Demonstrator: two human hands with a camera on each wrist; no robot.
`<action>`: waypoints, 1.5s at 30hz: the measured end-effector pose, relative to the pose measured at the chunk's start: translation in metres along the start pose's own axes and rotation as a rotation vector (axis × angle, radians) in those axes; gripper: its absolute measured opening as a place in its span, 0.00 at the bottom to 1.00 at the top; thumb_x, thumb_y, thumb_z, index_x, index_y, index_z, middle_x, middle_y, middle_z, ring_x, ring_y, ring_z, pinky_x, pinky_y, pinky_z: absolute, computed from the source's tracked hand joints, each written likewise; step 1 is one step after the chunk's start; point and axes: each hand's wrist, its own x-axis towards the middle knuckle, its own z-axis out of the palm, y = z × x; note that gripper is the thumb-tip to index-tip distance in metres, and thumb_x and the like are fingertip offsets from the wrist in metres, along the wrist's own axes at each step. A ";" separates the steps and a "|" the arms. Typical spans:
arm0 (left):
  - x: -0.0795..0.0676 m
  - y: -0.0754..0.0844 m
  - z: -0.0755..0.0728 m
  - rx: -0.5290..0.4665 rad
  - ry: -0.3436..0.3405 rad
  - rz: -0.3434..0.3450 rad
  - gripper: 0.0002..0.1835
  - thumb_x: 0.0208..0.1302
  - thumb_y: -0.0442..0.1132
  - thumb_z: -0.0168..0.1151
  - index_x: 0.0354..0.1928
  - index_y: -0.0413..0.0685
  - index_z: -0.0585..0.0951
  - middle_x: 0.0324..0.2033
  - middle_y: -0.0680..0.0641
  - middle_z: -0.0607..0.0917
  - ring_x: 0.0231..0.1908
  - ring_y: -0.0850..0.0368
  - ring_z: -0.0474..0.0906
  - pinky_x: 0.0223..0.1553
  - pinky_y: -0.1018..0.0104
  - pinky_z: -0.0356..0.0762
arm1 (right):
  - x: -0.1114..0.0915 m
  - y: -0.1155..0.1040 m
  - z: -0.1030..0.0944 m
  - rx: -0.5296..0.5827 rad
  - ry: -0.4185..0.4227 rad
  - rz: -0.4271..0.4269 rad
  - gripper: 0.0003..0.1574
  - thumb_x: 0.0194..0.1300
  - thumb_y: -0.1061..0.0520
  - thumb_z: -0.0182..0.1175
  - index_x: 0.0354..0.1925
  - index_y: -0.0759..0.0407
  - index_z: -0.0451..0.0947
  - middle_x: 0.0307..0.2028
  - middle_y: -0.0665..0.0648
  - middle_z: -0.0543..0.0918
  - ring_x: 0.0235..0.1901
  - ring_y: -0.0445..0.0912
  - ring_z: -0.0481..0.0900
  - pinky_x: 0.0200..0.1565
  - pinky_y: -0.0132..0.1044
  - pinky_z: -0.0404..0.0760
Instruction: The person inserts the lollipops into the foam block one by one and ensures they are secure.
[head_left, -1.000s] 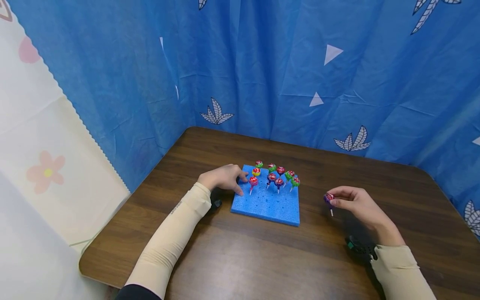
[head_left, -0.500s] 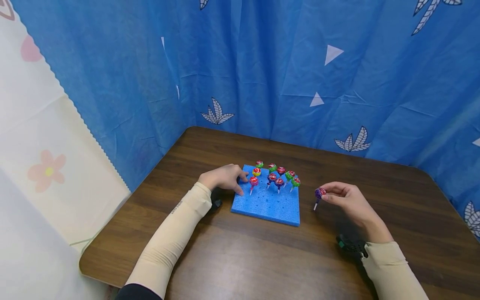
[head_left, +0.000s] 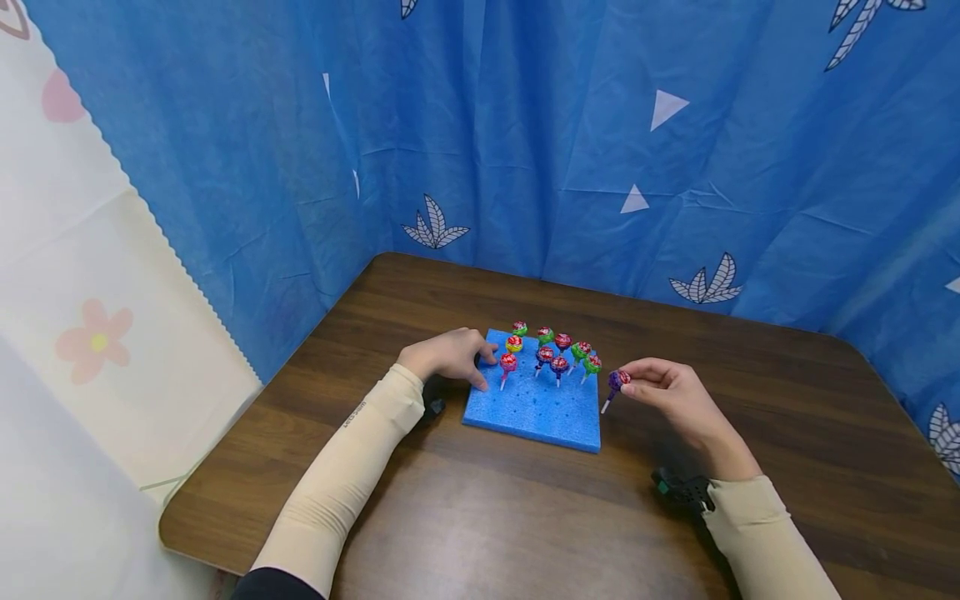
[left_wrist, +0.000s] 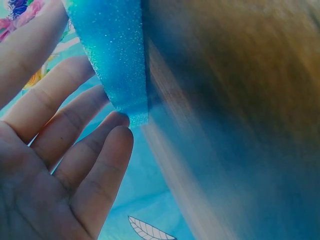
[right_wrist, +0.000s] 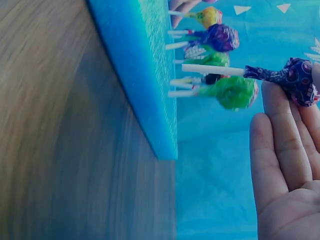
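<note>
A blue foam board [head_left: 534, 417] lies on the table, with several wrapped lollipops standing upright in it toward its back half. My left hand [head_left: 450, 354] rests at the board's left edge; in the left wrist view its fingers [left_wrist: 75, 107] are spread and fairly straight along the foam's side. Between thumb and fingertips, my right hand [head_left: 675, 396] pinches a purple lollipop [head_left: 617, 380] by its wrapped head. The white stick points down and slightly left, just off the board's right edge. In the right wrist view, a green lollipop [right_wrist: 235, 93] stands beyond that stick.
Small holes dot the front half of the board. Brown wooden table [head_left: 450, 517] surrounds it. A blue curtain [head_left: 525, 150] hangs behind the table, and a pale flowered cloth [head_left: 112, 400] hangs at the left.
My right hand has moved left with the purple lollipop, from out over the table to beside the board. The stick now slants down-left. My left hand has stayed in place.
</note>
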 end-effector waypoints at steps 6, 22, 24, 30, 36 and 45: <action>0.001 0.000 0.000 0.004 0.004 0.000 0.26 0.58 0.47 0.74 0.59 0.47 0.83 0.69 0.46 0.74 0.72 0.48 0.67 0.69 0.54 0.70 | 0.007 -0.005 0.012 0.033 0.004 -0.027 0.11 0.68 0.60 0.64 0.48 0.62 0.82 0.38 0.41 0.89 0.40 0.39 0.88 0.47 0.27 0.84; 0.002 -0.003 0.000 0.017 0.005 0.017 0.26 0.59 0.47 0.74 0.59 0.47 0.84 0.69 0.46 0.75 0.71 0.48 0.68 0.69 0.56 0.70 | 0.022 -0.011 0.042 0.083 -0.001 -0.030 0.20 0.68 0.63 0.63 0.52 0.78 0.74 0.36 0.39 0.87 0.38 0.34 0.86 0.45 0.27 0.85; 0.002 -0.003 0.000 0.018 0.005 0.015 0.27 0.59 0.48 0.74 0.59 0.47 0.83 0.69 0.46 0.75 0.71 0.48 0.68 0.69 0.56 0.70 | 0.023 -0.011 0.044 0.069 -0.002 -0.023 0.22 0.68 0.63 0.63 0.53 0.80 0.73 0.36 0.39 0.87 0.38 0.34 0.86 0.46 0.27 0.84; 0.001 0.000 -0.001 0.018 0.002 0.010 0.27 0.58 0.48 0.74 0.59 0.47 0.83 0.68 0.46 0.76 0.71 0.49 0.68 0.69 0.56 0.70 | 0.025 -0.009 0.047 0.053 -0.005 -0.013 0.23 0.67 0.62 0.64 0.54 0.78 0.75 0.36 0.40 0.88 0.40 0.39 0.88 0.46 0.27 0.84; 0.001 -0.001 -0.001 0.017 0.005 0.008 0.26 0.58 0.48 0.74 0.59 0.47 0.84 0.68 0.46 0.76 0.71 0.49 0.69 0.69 0.56 0.71 | 0.026 -0.009 0.050 0.030 0.000 0.001 0.22 0.67 0.62 0.65 0.53 0.77 0.76 0.40 0.49 0.89 0.41 0.38 0.88 0.47 0.28 0.84; 0.001 0.000 -0.001 0.011 0.006 0.005 0.26 0.58 0.47 0.74 0.58 0.46 0.84 0.68 0.46 0.75 0.71 0.48 0.68 0.69 0.56 0.71 | 0.028 -0.007 0.055 0.003 -0.015 0.008 0.20 0.68 0.63 0.64 0.53 0.76 0.76 0.46 0.69 0.87 0.41 0.39 0.88 0.47 0.29 0.85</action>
